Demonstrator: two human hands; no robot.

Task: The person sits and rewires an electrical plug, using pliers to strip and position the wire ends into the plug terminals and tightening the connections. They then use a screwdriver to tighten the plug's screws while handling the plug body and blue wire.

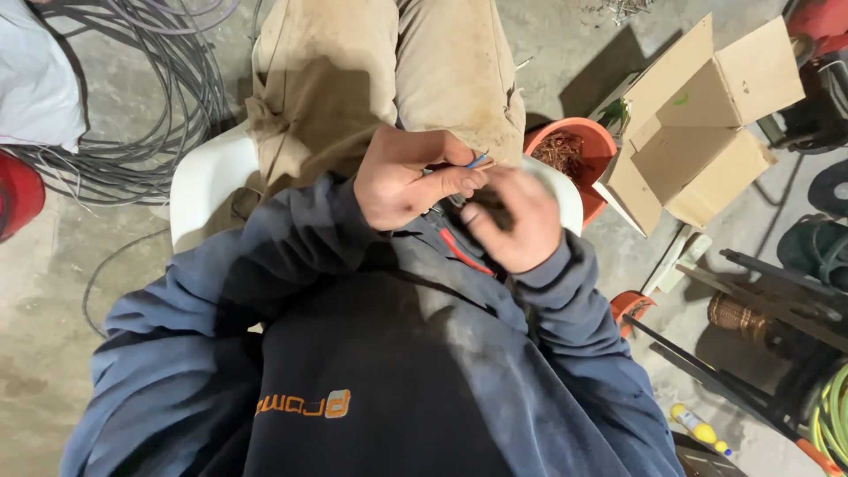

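Observation:
I am seated on a white plastic chair [205, 181], looking down at my lap. My left hand [408, 177] is closed around a thin wire [478, 162] with blue insulation and a bare copper end poking out past my thumb. My right hand [515, 221] is just below and to the right of it, fingers curled and blurred, touching the same wire; what it grips is hidden. A red-handled tool [461, 252] lies against my jacket under both hands.
An orange bucket [583, 141] of copper scraps stands to the right of the chair, next to an open cardboard box [698, 115]. Grey cable coils [141, 115] lie on the concrete floor at left. Tools, a green hose [830, 415] and metal bars crowd the right side.

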